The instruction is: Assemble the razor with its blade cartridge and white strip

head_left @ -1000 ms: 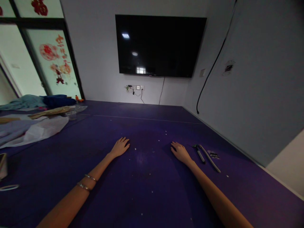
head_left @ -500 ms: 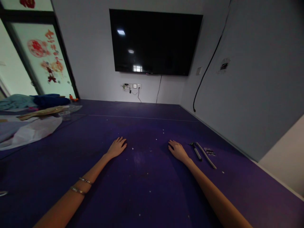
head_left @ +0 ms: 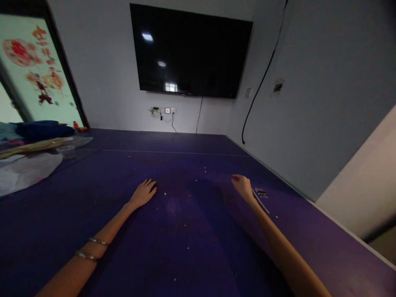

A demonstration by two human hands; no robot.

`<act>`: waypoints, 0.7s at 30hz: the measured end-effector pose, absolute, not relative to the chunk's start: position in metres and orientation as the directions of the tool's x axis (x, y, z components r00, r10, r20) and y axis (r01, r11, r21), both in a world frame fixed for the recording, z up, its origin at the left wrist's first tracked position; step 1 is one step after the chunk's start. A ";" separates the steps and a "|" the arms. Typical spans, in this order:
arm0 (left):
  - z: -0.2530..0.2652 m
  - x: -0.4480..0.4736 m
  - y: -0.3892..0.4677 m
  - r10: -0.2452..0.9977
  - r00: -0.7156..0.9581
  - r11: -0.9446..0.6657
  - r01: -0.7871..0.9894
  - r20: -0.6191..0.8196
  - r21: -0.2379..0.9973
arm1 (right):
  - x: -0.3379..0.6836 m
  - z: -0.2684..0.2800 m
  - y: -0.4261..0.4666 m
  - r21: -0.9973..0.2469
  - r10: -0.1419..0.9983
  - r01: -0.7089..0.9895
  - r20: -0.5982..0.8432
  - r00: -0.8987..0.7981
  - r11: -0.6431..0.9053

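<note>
My left hand [head_left: 143, 194] lies flat on the purple tabletop [head_left: 139, 231], fingers spread, holding nothing. Two bracelets [head_left: 87, 256] circle that forearm. My right hand [head_left: 243, 187] is lifted above the surface, and its shadow falls to the left. Its fingers point left and are loosely bent, with nothing visible in them. Just right of this hand lies a thin grey tube or strip [head_left: 262, 202], partly behind my wrist. A small clear packet with dark pieces [head_left: 261, 192] is beside the strip. The razor-like tool seen earlier is hidden by my right hand and arm.
Small white scraps [head_left: 165, 194] dot the tabletop. At the left lie a white plastic bag [head_left: 31, 173], a clear cup [head_left: 67, 152] and blue cloth [head_left: 45, 130]. A black cable [head_left: 258, 90] hangs along the right wall. A television [head_left: 190, 53] is mounted ahead.
My right hand has risen off the tabletop and moved right, its fingers now bent, covering the razor-like tool. My left hand stays flat. The view has turned slightly right.
</note>
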State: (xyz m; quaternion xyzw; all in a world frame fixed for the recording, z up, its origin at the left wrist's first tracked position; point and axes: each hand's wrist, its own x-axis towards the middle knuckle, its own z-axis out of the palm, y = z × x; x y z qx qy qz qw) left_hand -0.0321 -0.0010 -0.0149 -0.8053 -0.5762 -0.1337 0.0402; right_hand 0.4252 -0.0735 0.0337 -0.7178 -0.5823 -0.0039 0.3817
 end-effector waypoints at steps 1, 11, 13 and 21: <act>-0.015 -0.032 -0.001 0.917 0.303 -0.334 0.939 0.260 0.084 | 0.437 0.038 -0.079 -0.542 0.825 0.835 0.429 0.368 -0.091; -0.022 -0.036 0.008 0.916 0.298 -0.334 0.937 0.268 0.098 | 0.483 0.021 -0.126 -0.407 0.880 0.851 0.190 0.434 -0.332; -0.022 -0.036 0.008 0.917 0.299 -0.333 0.939 0.264 0.090 | 0.479 0.019 -0.128 -0.370 0.887 0.865 0.179 0.425 -0.339; -0.020 -0.035 0.007 0.914 0.301 -0.338 0.936 0.271 0.097 | 0.468 0.020 -0.131 -0.297 0.908 0.889 0.127 0.400 -0.350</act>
